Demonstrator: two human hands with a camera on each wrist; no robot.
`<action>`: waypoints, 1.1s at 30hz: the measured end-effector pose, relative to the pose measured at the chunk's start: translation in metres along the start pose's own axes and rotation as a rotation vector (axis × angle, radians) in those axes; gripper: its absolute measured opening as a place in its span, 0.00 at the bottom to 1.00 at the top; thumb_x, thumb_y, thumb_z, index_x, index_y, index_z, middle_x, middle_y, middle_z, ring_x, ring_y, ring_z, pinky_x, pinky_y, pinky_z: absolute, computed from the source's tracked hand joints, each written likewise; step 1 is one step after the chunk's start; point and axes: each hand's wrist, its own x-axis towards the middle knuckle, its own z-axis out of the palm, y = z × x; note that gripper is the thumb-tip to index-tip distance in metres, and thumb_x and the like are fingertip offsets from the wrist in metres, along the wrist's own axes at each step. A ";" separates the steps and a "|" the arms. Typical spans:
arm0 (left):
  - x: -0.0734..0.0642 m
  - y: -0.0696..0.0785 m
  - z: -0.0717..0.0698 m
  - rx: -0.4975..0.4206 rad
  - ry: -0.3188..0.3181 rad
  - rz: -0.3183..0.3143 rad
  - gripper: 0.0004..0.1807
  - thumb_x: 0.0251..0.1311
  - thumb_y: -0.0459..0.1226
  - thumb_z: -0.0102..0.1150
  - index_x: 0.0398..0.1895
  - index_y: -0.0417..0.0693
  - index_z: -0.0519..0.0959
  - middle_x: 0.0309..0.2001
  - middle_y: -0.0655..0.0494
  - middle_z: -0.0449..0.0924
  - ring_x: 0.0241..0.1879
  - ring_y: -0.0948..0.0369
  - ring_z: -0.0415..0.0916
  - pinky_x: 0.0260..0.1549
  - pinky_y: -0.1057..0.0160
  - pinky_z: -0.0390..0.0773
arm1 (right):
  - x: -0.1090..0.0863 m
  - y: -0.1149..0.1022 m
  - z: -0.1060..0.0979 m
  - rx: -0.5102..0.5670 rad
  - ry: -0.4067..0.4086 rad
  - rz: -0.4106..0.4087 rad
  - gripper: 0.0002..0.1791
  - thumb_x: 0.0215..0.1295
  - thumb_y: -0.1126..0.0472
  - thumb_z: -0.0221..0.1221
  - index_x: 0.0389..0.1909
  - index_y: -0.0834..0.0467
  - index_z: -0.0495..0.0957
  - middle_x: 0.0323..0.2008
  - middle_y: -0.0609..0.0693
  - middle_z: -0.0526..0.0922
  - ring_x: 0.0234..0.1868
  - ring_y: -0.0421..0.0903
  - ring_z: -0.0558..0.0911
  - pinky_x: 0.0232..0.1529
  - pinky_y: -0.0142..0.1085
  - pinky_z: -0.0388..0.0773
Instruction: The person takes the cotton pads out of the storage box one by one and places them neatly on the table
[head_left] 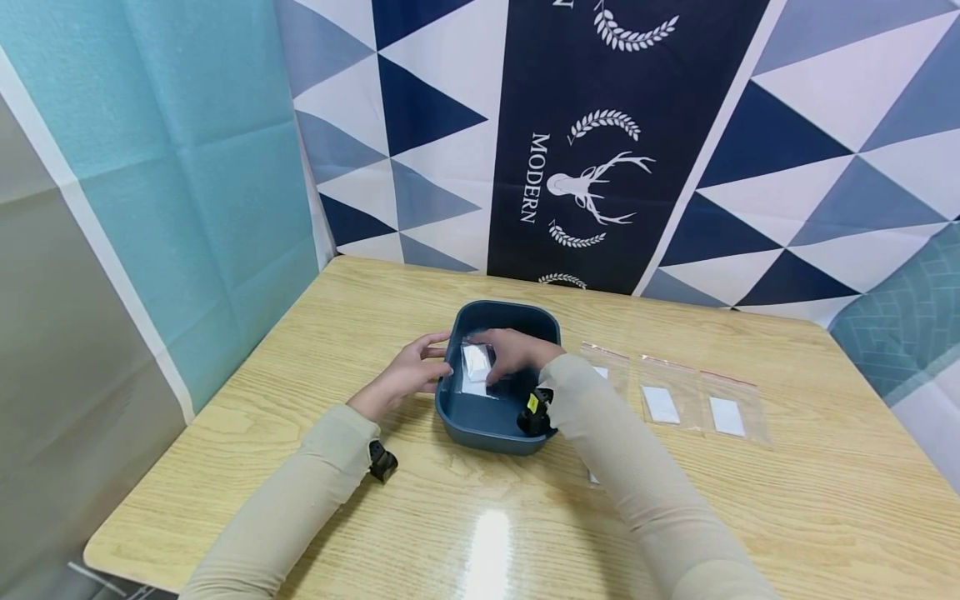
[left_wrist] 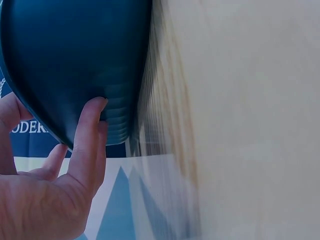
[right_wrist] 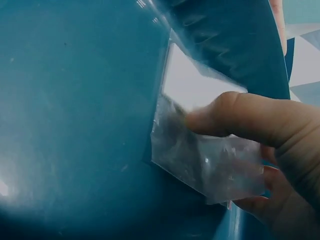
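A dark blue rectangular bin stands on the table, its wall filling the upper left of the left wrist view. My left hand holds its left side, thumb at the rim and fingers against the outer wall. Inside the bin, my right hand pinches a clear plastic zip bag between thumb and fingers. A flat white piece shows through that bag. In the head view, white pieces in clear plastic lie by the right fingertips; how many bags overlap there I cannot tell.
Right of the bin, clear zip bags with white pieces lie on the wooden table: one bag in the middle, another bag farther right, others partly hidden by the right sleeve. A patterned cloth hangs behind the table.
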 end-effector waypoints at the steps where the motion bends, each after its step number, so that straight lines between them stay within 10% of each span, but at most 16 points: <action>1: 0.000 0.000 0.000 -0.002 0.001 -0.001 0.32 0.60 0.26 0.52 0.68 0.51 0.60 0.61 0.41 0.63 0.49 0.49 0.74 0.40 0.56 0.80 | 0.000 0.000 0.000 0.009 -0.012 -0.009 0.46 0.48 0.62 0.71 0.69 0.57 0.59 0.65 0.57 0.63 0.56 0.50 0.68 0.57 0.43 0.66; 9: -0.001 0.000 0.000 -0.004 0.003 -0.001 0.32 0.60 0.26 0.52 0.68 0.51 0.60 0.61 0.41 0.63 0.50 0.48 0.74 0.40 0.56 0.80 | -0.001 0.002 -0.001 0.020 -0.055 0.021 0.41 0.49 0.61 0.70 0.66 0.53 0.64 0.64 0.56 0.63 0.52 0.50 0.68 0.54 0.44 0.67; 33: -0.002 0.001 0.003 0.002 0.013 -0.011 0.33 0.60 0.27 0.53 0.68 0.52 0.60 0.61 0.41 0.63 0.49 0.50 0.74 0.41 0.55 0.79 | -0.019 0.003 -0.022 0.284 0.195 -0.007 0.35 0.54 0.62 0.65 0.65 0.57 0.65 0.54 0.54 0.73 0.48 0.50 0.71 0.52 0.43 0.68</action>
